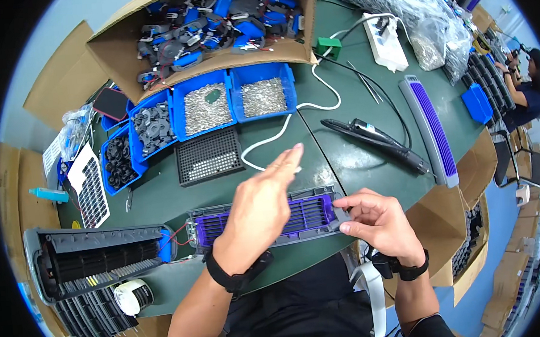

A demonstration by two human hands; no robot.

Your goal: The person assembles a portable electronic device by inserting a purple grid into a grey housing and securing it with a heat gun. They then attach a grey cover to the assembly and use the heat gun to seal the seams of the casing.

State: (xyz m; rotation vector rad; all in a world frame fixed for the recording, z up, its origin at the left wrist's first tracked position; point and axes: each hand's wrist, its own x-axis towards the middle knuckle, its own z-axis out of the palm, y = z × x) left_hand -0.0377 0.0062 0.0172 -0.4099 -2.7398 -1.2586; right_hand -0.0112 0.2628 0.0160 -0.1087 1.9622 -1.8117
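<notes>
A long grey housing with a purple slotted grille [307, 214] lies across the near part of the green table in front of me. My left hand [259, 200] is above its middle, fingers stretched out toward the far right and hiding part of the grille. At the housing's right end, my right hand [378, 220] pinches a small grey end piece [341, 215] between thumb and fingers. Red wires [180, 234] run from a small circuit board [191, 230] at the left end toward an open grey shell [102, 256] with a dark inside.
Blue bins [262, 95] hold screws and small dark parts; behind them stands a cardboard box [214, 64] of blue-and-grey assemblies. An electric screwdriver [386, 146], white cable [325, 105], black perforated tray [209, 157] and purple-grilled panel [430, 131] lie on the table. Another person [527, 85] sits far right.
</notes>
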